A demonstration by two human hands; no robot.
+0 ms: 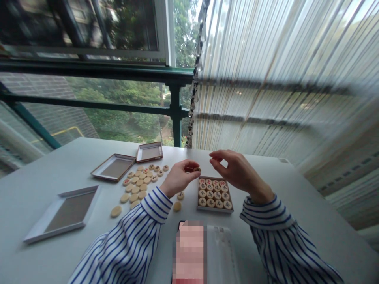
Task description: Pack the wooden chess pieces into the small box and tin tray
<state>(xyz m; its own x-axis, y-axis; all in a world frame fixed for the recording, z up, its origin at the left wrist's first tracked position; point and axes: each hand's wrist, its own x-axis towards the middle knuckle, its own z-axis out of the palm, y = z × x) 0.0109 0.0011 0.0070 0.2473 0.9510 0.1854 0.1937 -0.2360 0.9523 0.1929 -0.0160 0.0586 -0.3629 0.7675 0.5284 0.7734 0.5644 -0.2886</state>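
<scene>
Green railings (176,120) back your white tabletop (284,181), left grip (180,178) pinching a wooden disc (197,169) by an open square box (215,210), right grip (238,169) parted.

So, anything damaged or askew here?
Possibly one thing: the white tray at the left of the view. Its left wall seems splayed outward, apparently parted at the far corner. By contrast, the filled box looks square.

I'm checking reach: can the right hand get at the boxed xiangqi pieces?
Probably yes: the right hand hovers near the open box, seemingly holding nothing, and nothing covers the xiangqi pieces.
</scene>
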